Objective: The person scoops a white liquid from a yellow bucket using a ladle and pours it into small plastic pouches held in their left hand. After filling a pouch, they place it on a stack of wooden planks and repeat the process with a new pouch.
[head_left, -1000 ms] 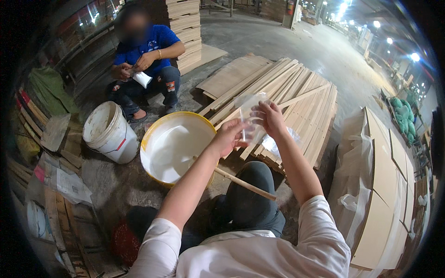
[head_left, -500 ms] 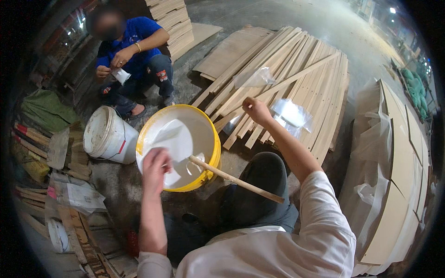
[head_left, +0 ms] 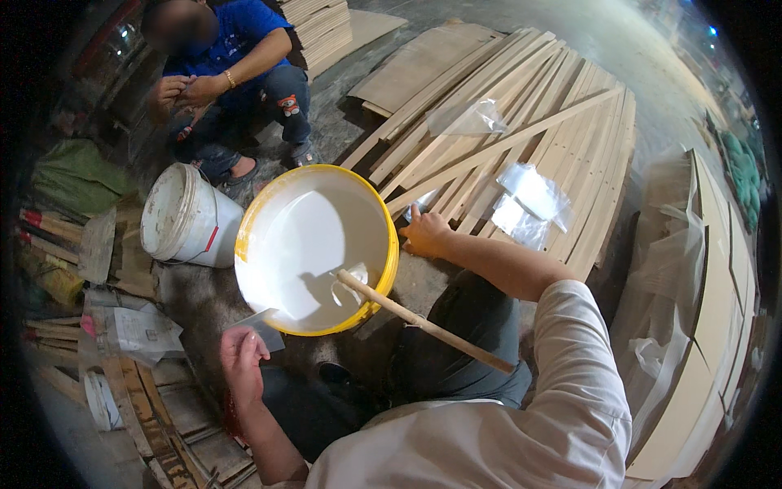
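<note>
The left hand (head_left: 243, 356) has dropped away from the basin and now sits low beside its near rim, while the right hand (head_left: 425, 232) has come down off the strips to the floor at the basin's right edge. That left hand is closed on a thin grey scraper (head_left: 259, 324), the blade lying flat and pointing up toward the yellow basin (head_left: 383, 281), its far corner just at the rim. The basin is filled with smooth white paste, and a wooden stick (head_left: 423, 323) leans in it, the wet end sunk in the paste, the handle running out over the rim toward the person's knee. The right hand rests with fingers loosely curled and pressed down on the end of a wooden strip, holding nothing that can be made out. Just past it lies the fan of pale wooden strips (head_left: 521, 114) spread on the concrete, with clear plastic bags (head_left: 529, 196) lying on top, one more crumpled bag further up. Left of the basin stands a white bucket (head_left: 183, 216), tipped a little, touching nothing but the floor. Beyond it a second person in a blue shirt (head_left: 236, 41) crouches, both hands together near the knees. Stacked boards under plastic wrap (head_left: 700, 277) line the right side.
</note>
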`<state>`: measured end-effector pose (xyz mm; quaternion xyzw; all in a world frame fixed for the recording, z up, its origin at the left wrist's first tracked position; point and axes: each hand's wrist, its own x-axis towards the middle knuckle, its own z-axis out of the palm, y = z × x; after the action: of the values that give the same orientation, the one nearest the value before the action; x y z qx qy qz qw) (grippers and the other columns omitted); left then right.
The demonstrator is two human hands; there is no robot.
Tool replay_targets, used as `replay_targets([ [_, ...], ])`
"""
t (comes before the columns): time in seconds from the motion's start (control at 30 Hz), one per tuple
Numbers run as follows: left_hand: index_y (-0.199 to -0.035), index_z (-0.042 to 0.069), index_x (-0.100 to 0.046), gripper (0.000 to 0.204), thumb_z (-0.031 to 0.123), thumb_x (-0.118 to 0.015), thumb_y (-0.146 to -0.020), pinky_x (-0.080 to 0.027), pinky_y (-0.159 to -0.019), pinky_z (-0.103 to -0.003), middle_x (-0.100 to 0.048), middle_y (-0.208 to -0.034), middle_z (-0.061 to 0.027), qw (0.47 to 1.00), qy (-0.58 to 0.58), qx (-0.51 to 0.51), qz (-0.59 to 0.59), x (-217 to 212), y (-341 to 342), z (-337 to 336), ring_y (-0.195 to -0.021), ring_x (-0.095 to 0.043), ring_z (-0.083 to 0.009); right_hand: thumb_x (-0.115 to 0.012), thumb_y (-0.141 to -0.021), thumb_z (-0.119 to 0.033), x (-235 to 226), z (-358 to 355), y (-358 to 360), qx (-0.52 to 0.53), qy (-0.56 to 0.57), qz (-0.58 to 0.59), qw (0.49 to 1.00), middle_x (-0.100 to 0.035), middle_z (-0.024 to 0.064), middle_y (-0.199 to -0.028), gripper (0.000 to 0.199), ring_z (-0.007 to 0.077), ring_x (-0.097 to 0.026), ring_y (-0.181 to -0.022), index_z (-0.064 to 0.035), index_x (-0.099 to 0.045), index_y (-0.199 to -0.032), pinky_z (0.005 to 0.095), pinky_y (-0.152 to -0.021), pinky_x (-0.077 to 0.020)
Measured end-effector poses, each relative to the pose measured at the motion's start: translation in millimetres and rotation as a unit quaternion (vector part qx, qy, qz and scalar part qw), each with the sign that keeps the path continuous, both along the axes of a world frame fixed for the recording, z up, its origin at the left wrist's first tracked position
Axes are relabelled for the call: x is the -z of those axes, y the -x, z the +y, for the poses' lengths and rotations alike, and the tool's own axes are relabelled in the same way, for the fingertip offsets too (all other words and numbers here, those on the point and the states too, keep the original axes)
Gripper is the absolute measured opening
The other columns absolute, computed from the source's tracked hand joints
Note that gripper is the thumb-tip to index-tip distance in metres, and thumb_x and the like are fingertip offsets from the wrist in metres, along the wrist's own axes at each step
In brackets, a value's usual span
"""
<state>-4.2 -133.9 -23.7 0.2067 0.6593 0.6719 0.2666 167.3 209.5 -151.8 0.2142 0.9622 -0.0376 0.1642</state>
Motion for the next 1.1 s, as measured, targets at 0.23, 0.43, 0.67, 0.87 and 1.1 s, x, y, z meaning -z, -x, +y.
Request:
replay_targets([
  [0.23, -0.091, 0.002, -0.053, 0.007, 0.0, -0.048, -0.086, -0.04, -0.054, -0.024, -0.05, -0.07, -0.0042, 1.0, 0.0, 0.024, 0.016, -1, -2, 8, -0.06, -0.046, -0.0101, -0.052, -0.078, -0.031, 11, -19, 38, 0.12, -0.058, -0.104, 0.986, -0.034, 0.0353, -0.13, 0.047, 0.0314, -0.065, -0.08, -0.0074, -0.056, -0.118, 0.0369, -0.045, -0.0496],
  [0.43, -0.09, 0.0, -0.053, 0.007, 0.0, -0.049, -0.086, -0.04, -0.054, -0.023, -0.05, -0.07, -0.0036, 0.998, 0.03, 0.012, 0.06, -12, -8, 5, -0.06, -0.046, -0.0092, -0.055, -0.077, -0.021, 29, -9, 47, 0.139, -0.108, -0.121, 0.977, -0.051, 0.0221, -0.122, 0.034, 0.0261, -0.064, -0.069, -0.0082, -0.063, -0.108, 0.036, -0.035, -0.0402],
  [0.67, -0.093, 0.0, -0.054, 0.008, 0.001, -0.048, -0.087, -0.041, -0.055, -0.023, -0.05, -0.072, -0.0027, 0.996, 0.01, 0.017, 0.082, -12, -9, -10, -0.061, -0.047, -0.009, -0.05, -0.083, -0.023, -39, -1, -2, 0.118, -0.004, -0.023, 0.993, -0.065, 0.0139, -0.096, 0.025, 0.0273, -0.065, -0.083, -0.0073, -0.065, -0.095, 0.0405, -0.066, -0.0507],
  [0.87, -0.091, 0.0, -0.057, 0.007, 0.001, -0.055, -0.084, -0.042, -0.059, -0.022, -0.055, -0.076, -0.0026, 0.993, -0.011, 0.088, 0.072, -12, -18, 18, -0.064, -0.05, -0.0083, -0.04, -0.089, -0.027, -49, 32, -69, 0.226, -0.027, 0.095, 0.969, -0.063, 0.015, -0.092, 0.03, 0.0299, -0.063, -0.082, -0.0058, -0.058, -0.1, 0.0432, -0.065, -0.0509],
  [1.1, -0.09, 0.0, -0.057, 0.006, 0.0, -0.056, -0.084, -0.042, -0.059, -0.022, -0.055, -0.073, -0.0027, 0.987, 0.0, 0.085, 0.14, -35, -36, 9, -0.063, -0.05, -0.008, -0.051, -0.084, -0.021, -4, -2, 12, -0.032, -0.054, 0.009, 0.998, -0.063, 0.0118, -0.099, 0.019, 0.0233, -0.064, -0.088, -0.0163, -0.066, -0.095, 0.0377, -0.07, -0.0508],
])
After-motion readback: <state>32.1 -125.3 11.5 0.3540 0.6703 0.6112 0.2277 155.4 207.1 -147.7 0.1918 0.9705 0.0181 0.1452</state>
